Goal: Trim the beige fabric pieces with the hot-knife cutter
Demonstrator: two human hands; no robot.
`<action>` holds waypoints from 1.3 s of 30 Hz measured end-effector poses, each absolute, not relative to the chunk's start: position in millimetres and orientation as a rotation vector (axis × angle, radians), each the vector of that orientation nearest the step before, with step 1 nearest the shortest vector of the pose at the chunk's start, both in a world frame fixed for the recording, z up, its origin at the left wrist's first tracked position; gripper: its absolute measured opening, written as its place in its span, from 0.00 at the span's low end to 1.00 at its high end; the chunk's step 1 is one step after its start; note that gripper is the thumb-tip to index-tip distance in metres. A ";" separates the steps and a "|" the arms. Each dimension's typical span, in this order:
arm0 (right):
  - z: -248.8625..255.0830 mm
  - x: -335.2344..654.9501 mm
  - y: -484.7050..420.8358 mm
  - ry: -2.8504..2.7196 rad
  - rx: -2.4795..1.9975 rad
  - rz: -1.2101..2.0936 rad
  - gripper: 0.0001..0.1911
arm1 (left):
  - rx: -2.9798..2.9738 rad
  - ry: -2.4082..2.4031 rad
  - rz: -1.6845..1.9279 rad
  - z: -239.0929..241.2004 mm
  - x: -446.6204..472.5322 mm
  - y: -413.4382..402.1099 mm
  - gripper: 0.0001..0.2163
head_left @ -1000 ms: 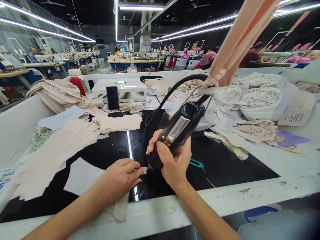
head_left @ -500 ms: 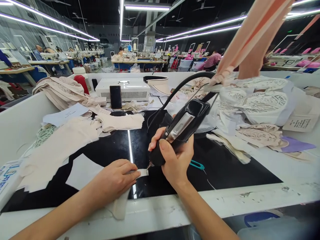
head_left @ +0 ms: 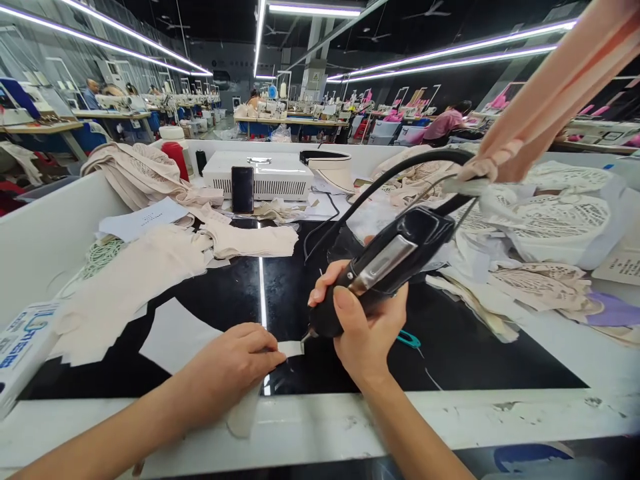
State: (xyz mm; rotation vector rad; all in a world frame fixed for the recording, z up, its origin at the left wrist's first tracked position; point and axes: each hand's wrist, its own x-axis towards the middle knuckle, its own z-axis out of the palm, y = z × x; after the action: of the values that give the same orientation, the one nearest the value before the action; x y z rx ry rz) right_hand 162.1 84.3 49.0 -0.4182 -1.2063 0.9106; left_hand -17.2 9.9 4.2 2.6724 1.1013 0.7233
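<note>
My right hand (head_left: 373, 327) is wrapped around a black corded hand tool (head_left: 385, 260) with a bright metal lever on its upper side. The tool leans to the right, and its thin metal tip points down at the end of a pale fabric strip (head_left: 293, 348). Whether the tip touches the cloth or hovers just over it, I cannot tell. My left hand (head_left: 237, 360) presses the strip with its fingers close together, leaving a short end out past the fingertips. A pale tail of cloth (head_left: 244, 415) hangs below that hand over the table edge.
Pale fabric pieces (head_left: 135, 277) and a white sheet (head_left: 175, 333) lie left. Behind stand a phone (head_left: 243, 189) and a white vented box (head_left: 280, 177). Lace cups (head_left: 560, 213) pile up right, near a teal tool (head_left: 409, 339). A peach cloth band (head_left: 555, 93) suspends the black cable (head_left: 380, 177).
The whole view has shifted, so things sit a little farther right. The tool's upper end has tipped down to the right, while its tip stays by the strip's end.
</note>
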 end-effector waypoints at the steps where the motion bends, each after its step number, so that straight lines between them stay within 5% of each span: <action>1: 48.7 162.6 83.9 -1.212 -0.419 0.911 0.17 | 2.639 1.126 0.724 4.0 -17.2 8.3 0.11; 23: 50.3 164.0 77.0 -1.247 -0.406 0.914 0.16 | 2.566 1.157 0.773 0.4 -13.4 -5.1 0.09; 39: 51.8 162.2 75.4 -1.227 -0.442 0.931 0.16 | 2.574 1.278 0.660 2.0 -14.5 -15.4 0.18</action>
State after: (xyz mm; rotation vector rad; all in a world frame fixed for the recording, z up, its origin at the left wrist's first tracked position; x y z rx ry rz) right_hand 162.2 75.4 51.8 -0.4422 -1.2269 0.9314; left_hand -14.5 -15.4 2.0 2.5740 1.2775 0.6595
